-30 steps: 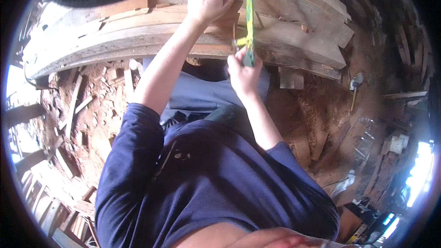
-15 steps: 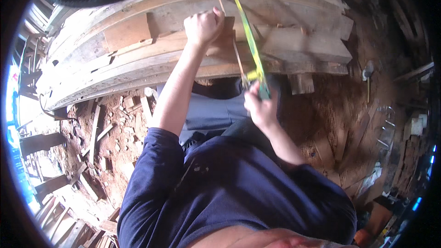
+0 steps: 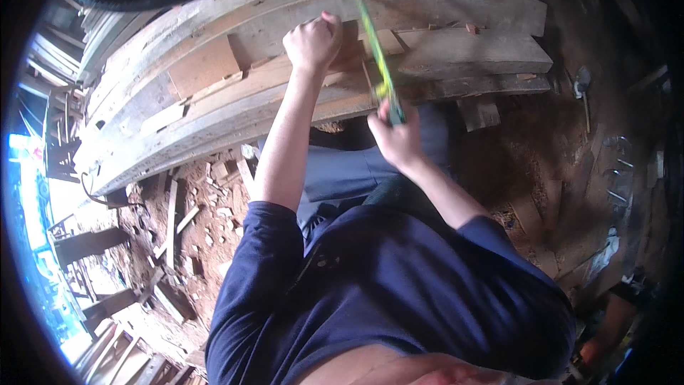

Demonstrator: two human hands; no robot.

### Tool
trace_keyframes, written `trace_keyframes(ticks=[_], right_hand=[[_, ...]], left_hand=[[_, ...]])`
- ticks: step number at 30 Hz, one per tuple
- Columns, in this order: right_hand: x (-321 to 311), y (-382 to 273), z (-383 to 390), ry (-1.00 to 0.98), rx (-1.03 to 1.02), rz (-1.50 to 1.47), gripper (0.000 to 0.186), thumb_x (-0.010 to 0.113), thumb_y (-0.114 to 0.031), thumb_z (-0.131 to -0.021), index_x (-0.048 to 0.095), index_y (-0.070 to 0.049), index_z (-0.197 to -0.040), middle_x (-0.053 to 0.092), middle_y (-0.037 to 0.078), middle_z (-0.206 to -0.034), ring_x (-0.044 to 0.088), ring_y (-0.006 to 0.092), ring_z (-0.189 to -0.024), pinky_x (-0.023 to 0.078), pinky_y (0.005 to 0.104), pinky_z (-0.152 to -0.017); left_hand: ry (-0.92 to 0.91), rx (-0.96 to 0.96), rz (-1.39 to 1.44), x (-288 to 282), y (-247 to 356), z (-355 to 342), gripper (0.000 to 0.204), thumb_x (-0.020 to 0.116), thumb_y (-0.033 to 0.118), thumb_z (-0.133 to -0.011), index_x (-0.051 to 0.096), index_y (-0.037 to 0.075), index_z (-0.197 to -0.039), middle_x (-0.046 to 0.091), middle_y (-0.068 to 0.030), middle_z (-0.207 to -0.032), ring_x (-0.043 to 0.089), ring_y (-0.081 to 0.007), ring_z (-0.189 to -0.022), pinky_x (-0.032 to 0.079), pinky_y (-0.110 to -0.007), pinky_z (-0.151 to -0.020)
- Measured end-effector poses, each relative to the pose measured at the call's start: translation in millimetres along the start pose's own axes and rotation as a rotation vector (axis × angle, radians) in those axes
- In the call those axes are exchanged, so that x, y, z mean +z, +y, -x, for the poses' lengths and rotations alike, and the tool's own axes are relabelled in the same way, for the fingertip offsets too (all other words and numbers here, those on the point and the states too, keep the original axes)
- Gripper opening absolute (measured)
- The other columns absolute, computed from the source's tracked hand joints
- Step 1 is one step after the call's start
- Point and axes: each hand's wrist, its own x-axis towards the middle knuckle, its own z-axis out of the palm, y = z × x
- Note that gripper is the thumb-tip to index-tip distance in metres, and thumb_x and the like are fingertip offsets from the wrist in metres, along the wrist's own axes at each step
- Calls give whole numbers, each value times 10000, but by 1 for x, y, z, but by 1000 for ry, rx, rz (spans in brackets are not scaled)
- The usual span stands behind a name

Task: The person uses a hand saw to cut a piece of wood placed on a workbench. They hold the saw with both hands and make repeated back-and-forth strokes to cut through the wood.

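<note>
My right hand [image 3: 395,140] is closed round the handle of a bow saw [image 3: 372,36] with a yellow-green frame. The saw points away from me over the planks, its far end blurred and running out at the top of the picture. Its thin blade shows only in part, beside a brown piece of wood [image 3: 348,44]. My left hand [image 3: 312,43] is closed in a fist at the left side of this piece, thumb up. Its fingertips are hidden, and it appears to grip the wood. Just right of the saw frame lies a small pale offcut [image 3: 391,41].
Long stacked planks [image 3: 477,50] form the work surface across the top. A flat brown board [image 3: 204,68] lies on them at left. Wood scraps [image 3: 173,224] and sawdust cover the ground at left. A hammer-like tool [image 3: 585,93] and metal clamps [image 3: 620,171] lie at right.
My right hand has pushed the saw away from me and slightly left. My left hand keeps its place at the piece of wood. The whole view has shifted a little.
</note>
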Motion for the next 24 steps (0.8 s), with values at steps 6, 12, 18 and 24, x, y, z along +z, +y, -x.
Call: trace_keyframes(ticks=[6,12,18,24], right_hand=[[-5,21,11,36,248,-178,248,679,-5,-907,505,-97,-755,541,-35,-606,530,56,-529,402,262,-472],[4,22,-2,5,357,-260,171,698,-47,-866,542,-69,-801,571,22,-670,518,107,-607,437,335,-584],[5,21,8,14,170,-34,204,722,-73,-847,533,-56,-774,573,34,-652,547,134,-605,447,342,-590],[10,21,-5,72,299,-168,202,714,-93,-852,536,-53,-766,555,53,-619,544,137,-601,456,355,-594]], left_hand=[[-7,37,39,1,-4,2,475,563,257,-954,613,83,-515,593,-150,-495,629,-355,-444,534,-459,-496],[-11,25,48,0,0,2,476,572,258,-957,600,102,-509,597,-138,-501,622,-353,-445,525,-452,-493],[47,33,-33,-4,-5,3,449,574,243,-945,605,95,-522,603,-152,-502,636,-358,-452,513,-468,-467],[40,43,8,-2,-4,4,441,586,241,-933,606,88,-519,587,-156,-492,625,-363,-442,516,-460,-472]])
